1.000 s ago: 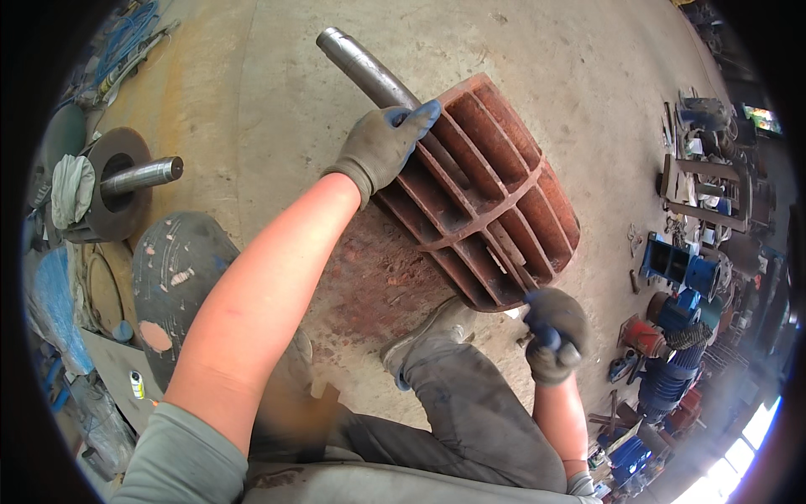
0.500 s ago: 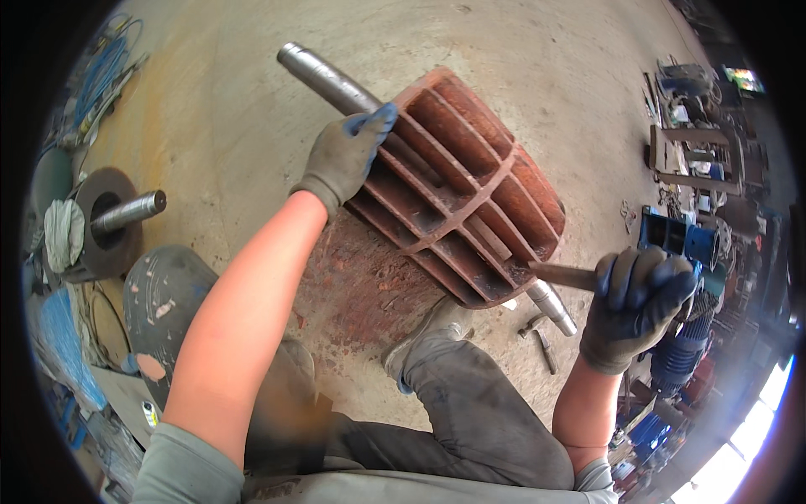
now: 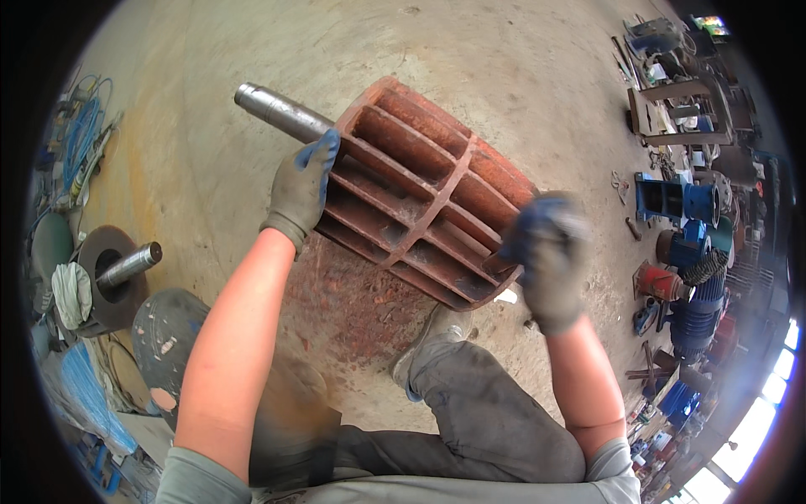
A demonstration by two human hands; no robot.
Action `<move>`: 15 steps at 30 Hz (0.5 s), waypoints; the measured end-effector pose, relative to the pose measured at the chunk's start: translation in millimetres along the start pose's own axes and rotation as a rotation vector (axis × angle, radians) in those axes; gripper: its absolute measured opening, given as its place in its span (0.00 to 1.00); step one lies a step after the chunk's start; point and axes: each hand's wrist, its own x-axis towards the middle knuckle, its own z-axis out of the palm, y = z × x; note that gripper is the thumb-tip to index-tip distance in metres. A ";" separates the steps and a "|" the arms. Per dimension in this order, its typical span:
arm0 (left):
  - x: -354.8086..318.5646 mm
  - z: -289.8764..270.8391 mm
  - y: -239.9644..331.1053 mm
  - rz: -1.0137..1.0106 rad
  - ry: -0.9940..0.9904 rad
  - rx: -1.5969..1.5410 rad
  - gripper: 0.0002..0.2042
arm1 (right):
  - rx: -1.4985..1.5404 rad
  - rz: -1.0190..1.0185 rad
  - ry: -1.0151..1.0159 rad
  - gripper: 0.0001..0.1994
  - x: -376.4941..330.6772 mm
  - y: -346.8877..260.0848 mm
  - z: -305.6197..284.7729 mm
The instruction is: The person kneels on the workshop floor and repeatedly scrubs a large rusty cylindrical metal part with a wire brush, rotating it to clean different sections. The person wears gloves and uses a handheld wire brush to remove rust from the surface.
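The rust-red ribbed drum lies aslant on the concrete floor, toward 12 o'clock of the view, its 2 rows of long slots parted by 1 crosswise band. A bright steel shaft juts from its end toward 10 o'clock.

The gloved left grip is at the drum's 9 o'clock, touching the end rim near the shaft; I cannot tell whether its blue-tipped fingers close round the edge. The gloved right grip is at the drum's 4 o'clock, blurred at the far end; its fingers look curled, but I cannot tell whether they are pinching anything.

Reddish-brown crumbs cover the floor at the drum's 7 o'clock.

Toward the view's 9 o'clock sits a dark wheel with a pale cloth against it; at 10 o'clock, blue hose; at 3 o'clock, a blue motor and a red machine part; at 2 o'clock, a dark frame.
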 end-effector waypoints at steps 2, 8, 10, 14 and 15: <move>1.3 2.0 -1.5 -0.006 -0.024 -0.163 0.30 | -0.026 0.128 -0.029 0.11 -0.7 9.5 0.0; 4.7 -5.3 -12.5 0.065 -0.047 -0.086 0.28 | 0.398 0.016 0.197 0.12 -4.2 18.5 -17.8; 6.8 -6.5 -15.4 -0.018 -0.037 -0.156 0.27 | 0.313 0.101 0.157 0.13 -2.7 19.4 -16.7; 5.8 -6.7 -21.7 -0.057 -0.047 -0.341 0.27 | 0.315 0.180 0.118 0.13 -0.5 23.9 -15.7; 3.1 -8.7 -23.1 -0.059 -0.060 -0.284 0.28 | 0.305 0.246 0.107 0.13 -0.7 24.6 -17.8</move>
